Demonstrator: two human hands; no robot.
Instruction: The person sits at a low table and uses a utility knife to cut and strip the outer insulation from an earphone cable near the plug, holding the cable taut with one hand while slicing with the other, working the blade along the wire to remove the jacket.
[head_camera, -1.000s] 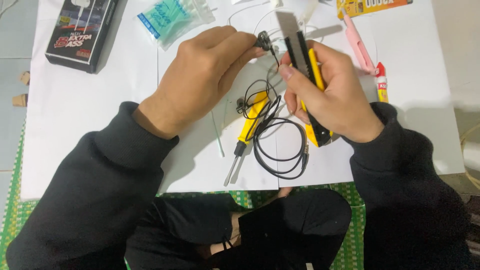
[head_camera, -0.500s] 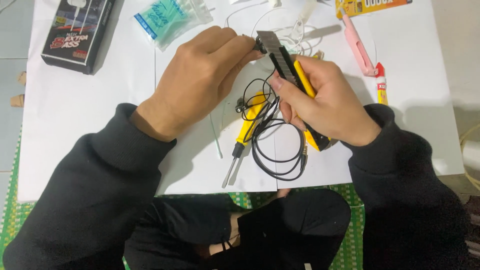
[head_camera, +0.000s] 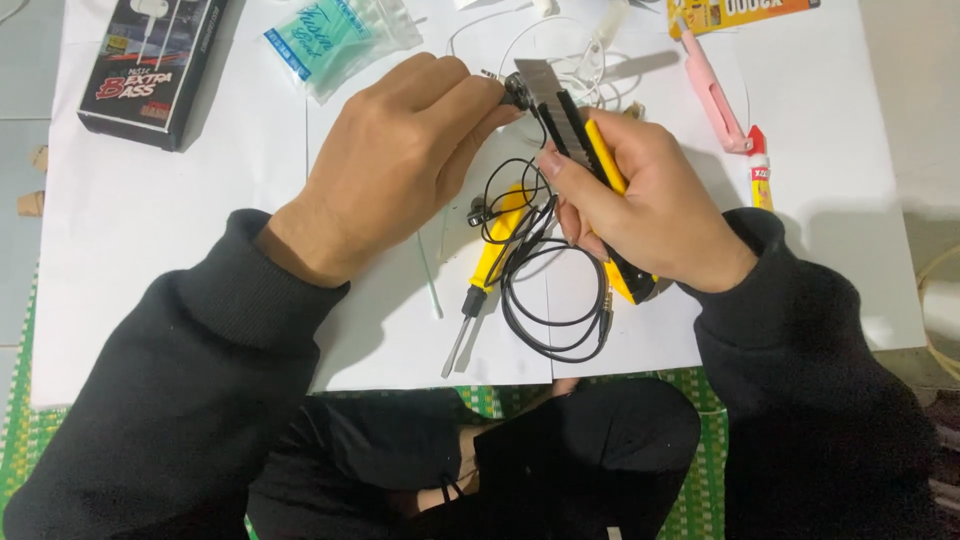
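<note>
Shifted since the earlier frames: knife blade tipped further toward the earbud; left hand little changed.

Item 1. Left hand (head_camera: 400, 165): palm down, wrist angled in from lower left, fingers pinched on a small black earbud (head_camera: 517, 92) held above the white-papered desk (head_camera: 170, 250).

Item 2. Right hand (head_camera: 640, 205): clenched around a yellow-and-black utility knife (head_camera: 585, 165), blade extended, tip just beside the earbud; thumb along the handle, wrist entering from lower right.

Item 3. Black cable (head_camera: 545, 290): hangs from the earbud and loops on the desk over a yellow screwdriver (head_camera: 490, 265).

Item 4. Surroundings: black earphone box (head_camera: 150, 65) upper left, packet of cotton swabs (head_camera: 335, 40), white earphone cable (head_camera: 570, 50), pink tool (head_camera: 712, 95), small glue tube (head_camera: 760, 175).

Handling note, as judgement: keep the blade edge turned away from the pinching fingers, use light pressure, and steady both wrists so the small earbud does not twist.
</note>
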